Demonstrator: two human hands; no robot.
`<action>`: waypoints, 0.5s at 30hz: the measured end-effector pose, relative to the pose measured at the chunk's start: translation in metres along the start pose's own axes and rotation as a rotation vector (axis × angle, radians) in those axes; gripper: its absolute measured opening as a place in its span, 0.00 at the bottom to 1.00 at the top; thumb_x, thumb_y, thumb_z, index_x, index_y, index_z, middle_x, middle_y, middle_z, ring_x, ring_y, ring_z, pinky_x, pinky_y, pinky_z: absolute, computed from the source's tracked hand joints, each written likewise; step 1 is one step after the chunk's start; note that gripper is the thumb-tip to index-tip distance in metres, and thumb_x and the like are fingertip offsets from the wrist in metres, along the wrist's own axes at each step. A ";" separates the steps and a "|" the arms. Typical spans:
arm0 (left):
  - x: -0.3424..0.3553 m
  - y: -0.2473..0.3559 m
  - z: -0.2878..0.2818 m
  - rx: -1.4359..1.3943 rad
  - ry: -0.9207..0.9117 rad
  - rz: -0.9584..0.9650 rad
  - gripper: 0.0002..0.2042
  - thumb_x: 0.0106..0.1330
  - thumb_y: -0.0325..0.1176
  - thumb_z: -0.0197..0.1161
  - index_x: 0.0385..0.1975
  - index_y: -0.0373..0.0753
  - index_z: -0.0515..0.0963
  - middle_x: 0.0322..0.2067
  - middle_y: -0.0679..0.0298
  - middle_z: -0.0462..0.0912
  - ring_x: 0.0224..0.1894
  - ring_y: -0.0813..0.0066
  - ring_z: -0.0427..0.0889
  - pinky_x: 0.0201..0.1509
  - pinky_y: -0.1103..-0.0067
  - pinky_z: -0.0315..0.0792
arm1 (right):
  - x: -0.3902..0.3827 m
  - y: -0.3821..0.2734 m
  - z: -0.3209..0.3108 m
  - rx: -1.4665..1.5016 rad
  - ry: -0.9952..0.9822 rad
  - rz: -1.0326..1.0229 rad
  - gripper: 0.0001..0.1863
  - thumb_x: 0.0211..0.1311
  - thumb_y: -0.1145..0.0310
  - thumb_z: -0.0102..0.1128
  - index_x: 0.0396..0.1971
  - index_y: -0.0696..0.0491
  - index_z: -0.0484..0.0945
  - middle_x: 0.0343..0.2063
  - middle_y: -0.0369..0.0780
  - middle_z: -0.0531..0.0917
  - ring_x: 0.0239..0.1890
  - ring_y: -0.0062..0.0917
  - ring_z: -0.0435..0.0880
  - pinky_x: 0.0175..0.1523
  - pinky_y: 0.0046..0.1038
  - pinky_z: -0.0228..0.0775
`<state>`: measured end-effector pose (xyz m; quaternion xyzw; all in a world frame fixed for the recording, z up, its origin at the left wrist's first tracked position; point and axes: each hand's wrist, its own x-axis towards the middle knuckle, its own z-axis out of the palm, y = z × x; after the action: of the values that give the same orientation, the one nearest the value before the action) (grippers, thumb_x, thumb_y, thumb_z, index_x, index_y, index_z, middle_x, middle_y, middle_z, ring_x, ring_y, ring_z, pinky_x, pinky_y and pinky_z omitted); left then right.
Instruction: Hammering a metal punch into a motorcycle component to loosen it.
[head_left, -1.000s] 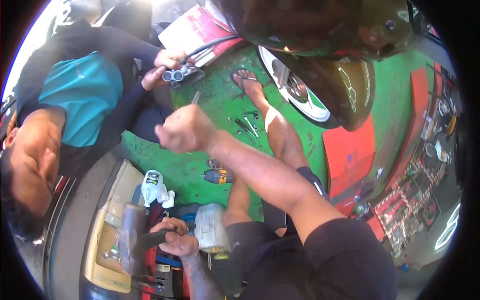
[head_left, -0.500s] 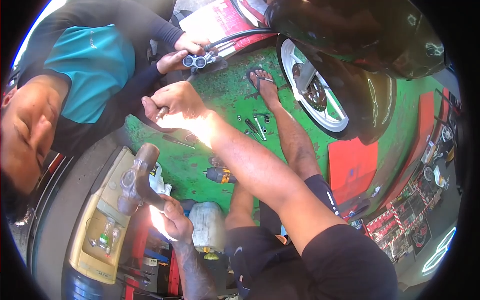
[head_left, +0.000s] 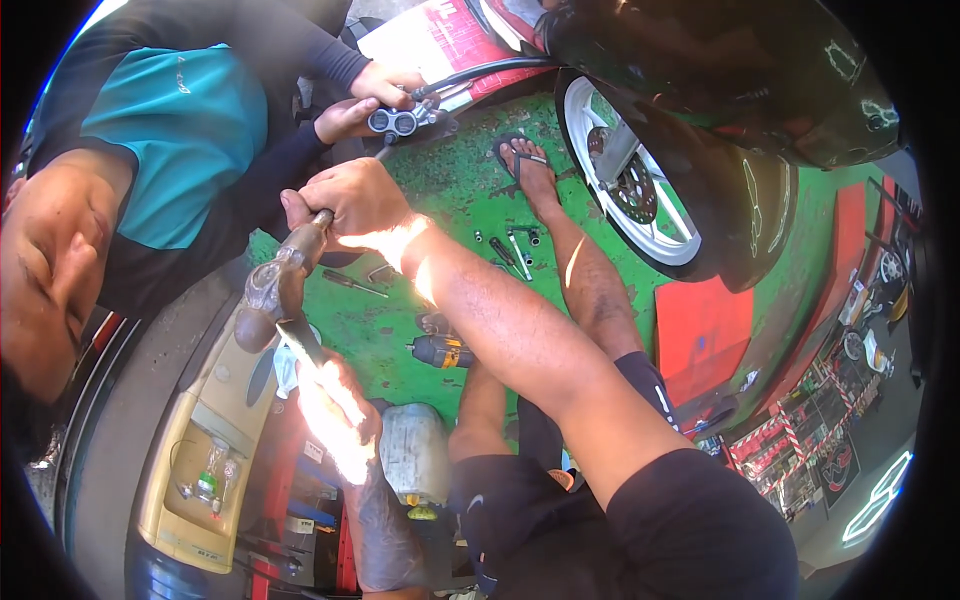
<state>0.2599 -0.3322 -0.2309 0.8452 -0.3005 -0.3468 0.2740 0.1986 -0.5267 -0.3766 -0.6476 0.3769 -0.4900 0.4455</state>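
My left hand [head_left: 345, 415] is closed round the handle of a worn metal hammer [head_left: 270, 290]. The hammer's head meets the near end of a metal rod [head_left: 323, 218] that sticks out of my right fist [head_left: 360, 205]. Past the fist, a thin shaft runs toward a brake caliper [head_left: 393, 122] with two round silver pistons. Another person's hands [head_left: 345, 120] grip that caliper, which has a black hose [head_left: 480, 70] attached. The rod's middle is hidden inside my right hand. Strong sunlight washes out part of my left hand.
On the green floor lie a screwdriver [head_left: 355, 284], several small tools [head_left: 510, 255] and a yellow-black power drill [head_left: 442, 350]. A motorcycle wheel [head_left: 640, 190] stands at right, with a red mat [head_left: 703, 330] nearby. A beige tray [head_left: 165, 510] and a whitish jug [head_left: 415, 455] are at lower left.
My left hand has swung the hammer up and away from me, bringing its head against the rod's end. My right fist and the caliper have barely moved.
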 end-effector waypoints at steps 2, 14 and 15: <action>-0.001 0.005 -0.001 -0.010 0.017 -0.006 0.14 0.77 0.43 0.57 0.45 0.37 0.71 0.25 0.74 0.66 0.24 0.90 0.62 0.27 0.88 0.53 | 0.000 -0.001 0.001 -0.006 0.004 -0.005 0.15 0.59 0.67 0.68 0.13 0.49 0.79 0.14 0.41 0.79 0.18 0.37 0.82 0.25 0.36 0.72; -0.006 0.007 -0.038 -0.029 -0.032 0.004 0.15 0.76 0.45 0.53 0.44 0.38 0.71 0.25 0.72 0.69 0.22 0.85 0.62 0.25 0.85 0.57 | 0.003 -0.005 -0.001 0.021 0.065 -0.002 0.18 0.60 0.72 0.67 0.11 0.52 0.74 0.12 0.41 0.76 0.16 0.36 0.79 0.23 0.35 0.69; -0.012 0.027 -0.048 -0.239 0.002 0.062 0.15 0.75 0.45 0.52 0.42 0.38 0.71 0.25 0.71 0.69 0.21 0.83 0.62 0.23 0.84 0.57 | 0.002 -0.005 -0.001 0.010 0.036 0.001 0.18 0.61 0.74 0.66 0.11 0.53 0.75 0.11 0.40 0.76 0.15 0.35 0.79 0.23 0.35 0.68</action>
<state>0.2804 -0.3295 -0.1777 0.7973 -0.2826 -0.3705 0.3837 0.1981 -0.5272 -0.3713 -0.6362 0.3829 -0.5032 0.4421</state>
